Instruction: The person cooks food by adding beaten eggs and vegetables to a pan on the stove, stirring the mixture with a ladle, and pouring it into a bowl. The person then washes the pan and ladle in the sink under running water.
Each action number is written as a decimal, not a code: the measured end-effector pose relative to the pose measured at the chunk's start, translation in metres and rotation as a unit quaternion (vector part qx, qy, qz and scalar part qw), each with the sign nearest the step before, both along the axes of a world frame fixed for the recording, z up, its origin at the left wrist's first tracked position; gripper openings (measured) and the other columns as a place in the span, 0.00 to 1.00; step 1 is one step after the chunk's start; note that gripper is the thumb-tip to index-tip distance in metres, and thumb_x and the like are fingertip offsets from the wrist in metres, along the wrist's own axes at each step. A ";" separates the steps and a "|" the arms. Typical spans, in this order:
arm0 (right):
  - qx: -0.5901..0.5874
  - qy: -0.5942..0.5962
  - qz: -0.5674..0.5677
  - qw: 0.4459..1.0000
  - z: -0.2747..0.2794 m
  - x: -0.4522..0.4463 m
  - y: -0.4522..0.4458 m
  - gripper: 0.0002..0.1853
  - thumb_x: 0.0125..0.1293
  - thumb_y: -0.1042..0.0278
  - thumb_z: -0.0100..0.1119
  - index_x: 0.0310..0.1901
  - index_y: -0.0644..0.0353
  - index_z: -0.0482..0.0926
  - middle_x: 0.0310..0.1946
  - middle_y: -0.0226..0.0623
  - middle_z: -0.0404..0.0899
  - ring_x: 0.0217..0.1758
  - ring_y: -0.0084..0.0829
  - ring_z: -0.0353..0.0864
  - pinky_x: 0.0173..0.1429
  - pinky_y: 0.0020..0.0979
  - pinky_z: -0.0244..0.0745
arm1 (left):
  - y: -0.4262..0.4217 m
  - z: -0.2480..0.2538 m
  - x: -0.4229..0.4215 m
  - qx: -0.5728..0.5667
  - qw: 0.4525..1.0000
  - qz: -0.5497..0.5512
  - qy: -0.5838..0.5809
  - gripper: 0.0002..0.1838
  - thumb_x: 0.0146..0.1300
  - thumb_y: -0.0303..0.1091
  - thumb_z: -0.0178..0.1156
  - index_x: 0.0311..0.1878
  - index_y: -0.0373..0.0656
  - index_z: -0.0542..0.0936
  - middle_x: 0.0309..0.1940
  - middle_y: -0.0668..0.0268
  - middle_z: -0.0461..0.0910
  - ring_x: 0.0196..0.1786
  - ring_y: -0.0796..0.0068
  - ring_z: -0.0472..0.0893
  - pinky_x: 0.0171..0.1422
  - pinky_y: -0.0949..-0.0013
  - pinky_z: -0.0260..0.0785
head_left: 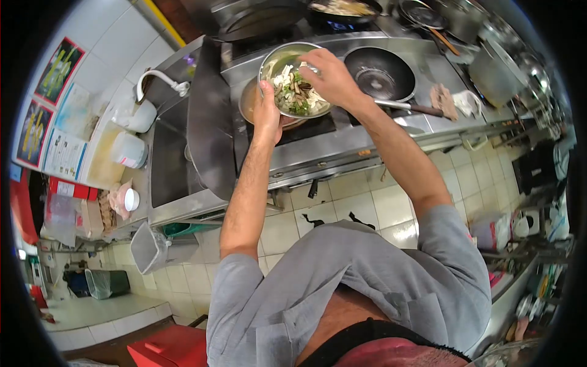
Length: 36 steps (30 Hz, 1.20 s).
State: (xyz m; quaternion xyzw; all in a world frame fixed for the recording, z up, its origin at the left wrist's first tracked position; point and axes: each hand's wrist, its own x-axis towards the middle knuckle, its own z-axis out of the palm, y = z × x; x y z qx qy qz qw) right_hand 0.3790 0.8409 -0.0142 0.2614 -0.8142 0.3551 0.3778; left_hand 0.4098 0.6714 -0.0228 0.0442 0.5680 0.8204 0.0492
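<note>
While both forearms reach out over the stove (287,147), the head view puts the work at its upper middle. Left hand (269,116): closed on the near left side of a metal bowl (263,66), thumb lapped over the rim. Bowl hangs tilted above the burners, its mouth facing the wearer; inside, chopped food (298,92) – pale pieces, darker slices, bits of green – lies toward the lower side. Right hand (330,74): over the bowl's upper right, fingers curled in and fairly narrow; cannot tell whether anything is pinched between them.

Beneath the bowl, part of a brownish vessel (246,103) shows; contact between the two cannot be made out. Just right of the bowl, a black pan (379,74) with nothing visible in it; farther back, another pan (344,7) of pale food sits above a blue flame.

Handling notes (judgement): keep the left grip firm, since one side carries the weight; hold the tilt shallow so loose pieces stay off the lip; work the right fingers lightly, inside the rim – sleeves and wrists clear of the burners.
</note>
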 end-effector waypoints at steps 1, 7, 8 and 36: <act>0.035 -0.020 -0.006 0.999 -0.005 -0.020 -0.016 0.16 0.60 0.61 0.57 0.48 0.58 0.76 0.46 0.42 0.73 0.48 0.40 0.73 0.51 0.38 0.69 | -0.008 -0.007 -0.015 0.001 1.000 0.011 0.002 0.32 0.68 0.57 0.38 0.64 0.41 0.57 0.53 0.56 0.70 0.52 0.67 0.76 0.49 0.63 0.76; 0.136 -0.117 -0.065 0.982 -0.045 -0.093 -0.086 0.22 0.59 0.45 0.49 0.53 0.43 0.72 0.53 0.40 0.64 0.60 0.43 0.58 0.57 0.50 0.56 | -0.036 -0.041 -0.086 -0.093 0.984 0.109 0.110 0.27 0.70 0.50 0.41 0.63 0.38 0.64 0.56 0.54 0.69 0.59 0.65 0.68 0.62 0.66 0.60; 0.137 -0.133 -0.058 0.980 -0.052 -0.101 -0.094 0.21 0.60 0.46 0.49 0.52 0.43 0.72 0.50 0.39 0.65 0.58 0.42 0.60 0.56 0.50 0.56 | -0.040 -0.044 -0.095 -0.094 0.983 0.114 0.107 0.27 0.70 0.50 0.41 0.63 0.38 0.64 0.56 0.54 0.69 0.59 0.65 0.68 0.62 0.66 0.60; 0.207 -0.212 0.139 0.945 -0.048 -0.173 -0.063 0.11 0.58 0.69 0.49 0.41 0.55 0.79 0.37 0.45 0.79 0.44 0.47 0.78 0.49 0.42 0.72 | -0.063 0.004 -0.135 -0.551 0.644 0.330 0.415 0.28 0.61 0.27 0.52 0.65 0.51 0.61 0.62 0.55 0.63 0.61 0.52 0.66 0.61 0.58 0.63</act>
